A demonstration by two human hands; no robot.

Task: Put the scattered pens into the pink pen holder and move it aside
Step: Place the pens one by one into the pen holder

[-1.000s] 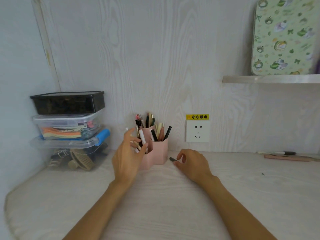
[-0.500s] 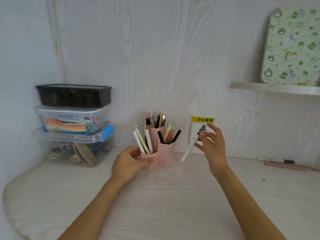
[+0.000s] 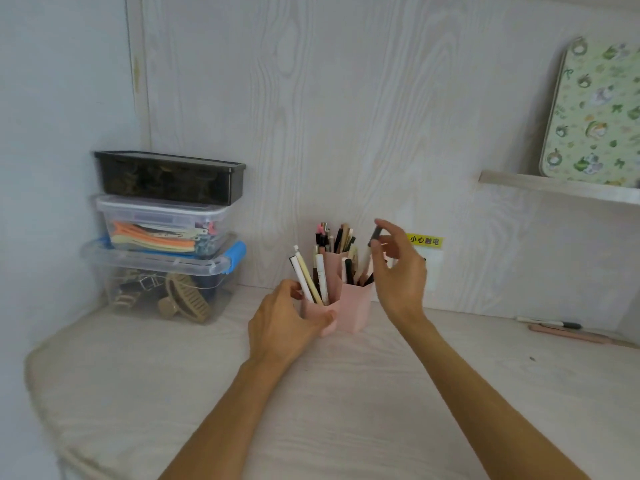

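Observation:
The pink pen holder [image 3: 353,308] stands at the back of the desk, full of several pens. My left hand [image 3: 284,323] grips its left front compartment. My right hand [image 3: 398,271] is raised just right of the holder and pinches the dark cap of a white pen [image 3: 373,239]. That pen points down into the holder's right compartment, and its lower end is blurred among the other pens. A white pen with a black cap [image 3: 550,323] and a pink pen [image 3: 571,336] lie on the desk at the far right.
Three stacked plastic boxes [image 3: 166,237] stand at the back left by the wall. A wall socket with a yellow label [image 3: 424,241] is behind my right hand. A shelf [image 3: 554,188] at the upper right carries a green patterned tray [image 3: 595,116].
My right hand picked a white pen off the desk, lifted it and swung it over the holder, tip down. My left hand closed on the holder's left side.

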